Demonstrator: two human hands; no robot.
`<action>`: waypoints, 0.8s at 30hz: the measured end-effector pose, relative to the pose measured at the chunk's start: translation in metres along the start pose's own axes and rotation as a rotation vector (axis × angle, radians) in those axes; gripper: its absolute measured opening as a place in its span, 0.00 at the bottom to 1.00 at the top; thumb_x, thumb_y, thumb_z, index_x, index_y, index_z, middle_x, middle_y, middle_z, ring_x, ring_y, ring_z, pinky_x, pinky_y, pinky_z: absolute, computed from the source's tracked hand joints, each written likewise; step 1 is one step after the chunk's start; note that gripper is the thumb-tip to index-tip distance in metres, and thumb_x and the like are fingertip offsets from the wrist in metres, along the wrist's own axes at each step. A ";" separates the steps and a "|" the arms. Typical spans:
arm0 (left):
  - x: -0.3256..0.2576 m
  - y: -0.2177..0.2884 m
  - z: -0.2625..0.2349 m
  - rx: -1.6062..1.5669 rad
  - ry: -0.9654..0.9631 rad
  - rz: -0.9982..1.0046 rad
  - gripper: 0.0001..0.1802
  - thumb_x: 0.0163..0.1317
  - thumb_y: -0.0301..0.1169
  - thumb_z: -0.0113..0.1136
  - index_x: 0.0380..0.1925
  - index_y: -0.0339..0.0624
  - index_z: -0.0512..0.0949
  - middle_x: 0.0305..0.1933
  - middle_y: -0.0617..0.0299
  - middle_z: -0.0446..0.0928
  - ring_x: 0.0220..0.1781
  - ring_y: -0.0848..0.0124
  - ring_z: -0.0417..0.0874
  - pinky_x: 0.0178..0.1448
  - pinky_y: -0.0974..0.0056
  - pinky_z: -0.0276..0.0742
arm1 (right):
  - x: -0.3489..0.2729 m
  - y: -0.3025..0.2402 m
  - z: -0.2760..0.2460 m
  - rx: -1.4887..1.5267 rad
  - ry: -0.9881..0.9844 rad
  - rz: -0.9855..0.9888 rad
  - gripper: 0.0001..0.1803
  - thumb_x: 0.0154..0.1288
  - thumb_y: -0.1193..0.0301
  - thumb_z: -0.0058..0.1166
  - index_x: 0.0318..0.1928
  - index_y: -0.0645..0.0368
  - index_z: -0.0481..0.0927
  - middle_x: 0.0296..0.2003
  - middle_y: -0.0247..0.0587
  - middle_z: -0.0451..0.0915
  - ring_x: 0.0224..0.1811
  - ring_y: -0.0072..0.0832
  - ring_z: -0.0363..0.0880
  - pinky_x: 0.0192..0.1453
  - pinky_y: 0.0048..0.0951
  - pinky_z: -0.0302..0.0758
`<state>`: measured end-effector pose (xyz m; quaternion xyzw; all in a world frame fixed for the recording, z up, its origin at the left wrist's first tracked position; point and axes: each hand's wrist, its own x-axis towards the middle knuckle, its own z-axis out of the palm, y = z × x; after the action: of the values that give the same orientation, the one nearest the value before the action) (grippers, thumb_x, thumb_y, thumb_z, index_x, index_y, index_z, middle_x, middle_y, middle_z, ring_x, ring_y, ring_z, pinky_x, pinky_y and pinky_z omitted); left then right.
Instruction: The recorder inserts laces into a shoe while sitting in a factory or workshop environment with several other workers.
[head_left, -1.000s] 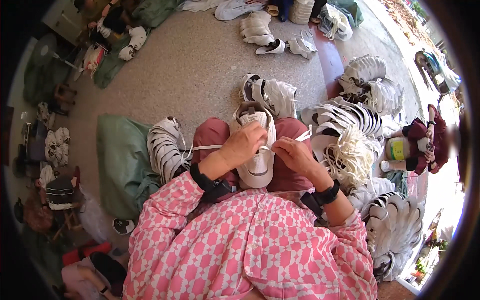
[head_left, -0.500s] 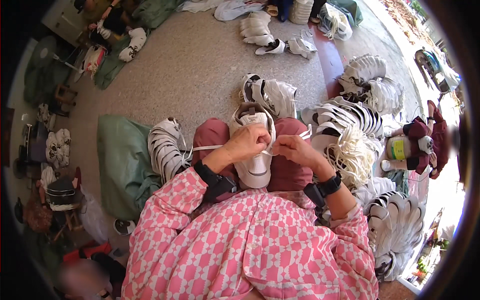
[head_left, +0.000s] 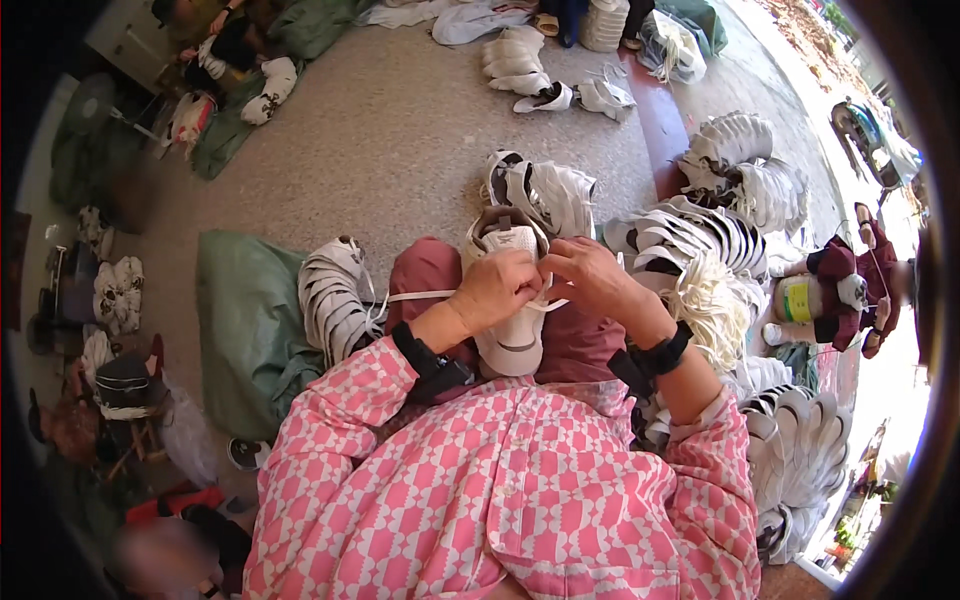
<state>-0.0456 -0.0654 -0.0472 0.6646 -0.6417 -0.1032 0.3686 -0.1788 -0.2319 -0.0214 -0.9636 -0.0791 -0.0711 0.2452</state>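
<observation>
A pale shoe (head_left: 512,345) sits between the person's knees (head_left: 425,265), toe toward the body, with the left hand (head_left: 497,285) bent over its front, grip closed on a white lace (head_left: 425,295). The right hand (head_left: 590,278) reaches to the shoe's edge with fingers bent; whether its grip has the lace cannot be told. Stacked shoe pieces (head_left: 338,300) and a green sack (head_left: 250,335) lie to the left, a bundle of laces (head_left: 712,300) to the right.

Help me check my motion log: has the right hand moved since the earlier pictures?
Yes: the right hand has moved forward, nearer the row of white shoes on the floor ahead.
</observation>
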 end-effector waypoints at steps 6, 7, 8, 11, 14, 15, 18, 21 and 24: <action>0.000 -0.001 -0.020 0.212 0.097 0.167 0.04 0.53 0.29 0.64 0.26 0.44 0.78 0.31 0.58 0.74 0.37 0.57 0.79 0.40 0.53 0.74 | 0.006 0.011 0.003 0.090 0.020 -0.092 0.09 0.59 0.62 0.61 0.36 0.51 0.79 0.35 0.36 0.76 0.41 0.38 0.78 0.48 0.39 0.71; -0.002 -0.009 -0.036 0.327 0.112 0.194 0.04 0.54 0.30 0.63 0.26 0.45 0.78 0.31 0.58 0.74 0.36 0.56 0.79 0.40 0.53 0.74 | 0.007 0.011 0.003 0.095 0.004 -0.065 0.09 0.61 0.62 0.60 0.36 0.51 0.79 0.35 0.36 0.76 0.41 0.38 0.78 0.47 0.39 0.71; -0.005 -0.021 -0.057 0.435 0.190 0.112 0.03 0.54 0.30 0.63 0.26 0.46 0.78 0.31 0.59 0.74 0.36 0.56 0.79 0.39 0.53 0.74 | 0.007 0.009 0.003 0.081 0.002 -0.053 0.08 0.62 0.62 0.59 0.36 0.51 0.79 0.35 0.36 0.76 0.41 0.38 0.78 0.47 0.39 0.71; -0.018 -0.073 -0.160 0.749 0.466 -0.114 0.04 0.62 0.31 0.57 0.29 0.46 0.76 0.32 0.57 0.74 0.35 0.53 0.78 0.37 0.51 0.73 | 0.008 0.005 0.005 0.055 0.016 -0.037 0.07 0.64 0.64 0.57 0.37 0.53 0.79 0.35 0.37 0.76 0.40 0.39 0.77 0.47 0.38 0.71; -0.051 -0.111 -0.294 0.964 0.778 -0.371 0.05 0.66 0.34 0.57 0.32 0.48 0.79 0.36 0.60 0.76 0.38 0.56 0.80 0.40 0.54 0.75 | 0.008 0.002 0.007 0.044 0.027 -0.009 0.06 0.65 0.66 0.54 0.37 0.53 0.79 0.35 0.38 0.76 0.40 0.40 0.77 0.47 0.39 0.71; -0.067 -0.114 -0.330 1.004 0.852 -0.480 0.05 0.65 0.34 0.58 0.33 0.48 0.80 0.37 0.61 0.77 0.38 0.58 0.81 0.39 0.55 0.76 | 0.008 0.001 0.008 0.038 0.030 0.004 0.05 0.66 0.67 0.54 0.37 0.53 0.79 0.35 0.38 0.76 0.41 0.40 0.77 0.47 0.39 0.71; -0.107 -0.122 -0.362 1.045 0.929 -0.541 0.04 0.64 0.34 0.60 0.36 0.50 0.82 0.36 0.62 0.78 0.37 0.61 0.81 0.39 0.57 0.75 | 0.006 0.000 0.008 0.068 0.064 0.001 0.06 0.67 0.68 0.52 0.39 0.55 0.78 0.35 0.40 0.76 0.41 0.42 0.77 0.47 0.40 0.71; -0.127 -0.124 -0.310 0.655 0.949 -0.614 0.12 0.64 0.32 0.62 0.47 0.47 0.80 0.32 0.64 0.78 0.34 0.68 0.80 0.39 0.62 0.75 | 0.003 -0.001 0.007 0.188 0.100 0.049 0.07 0.67 0.71 0.52 0.42 0.58 0.78 0.36 0.42 0.77 0.42 0.44 0.77 0.47 0.41 0.73; -0.134 -0.108 -0.228 0.259 0.700 -0.655 0.15 0.63 0.29 0.64 0.50 0.42 0.78 0.31 0.65 0.79 0.33 0.75 0.78 0.40 0.67 0.75 | -0.005 -0.008 0.007 0.308 0.184 0.104 0.06 0.65 0.74 0.54 0.42 0.59 0.78 0.35 0.45 0.76 0.38 0.47 0.77 0.43 0.41 0.73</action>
<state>0.1569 0.1300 0.0022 0.8665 -0.2443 0.0965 0.4244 -0.1847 -0.2220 -0.0244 -0.9070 -0.0162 -0.1334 0.3992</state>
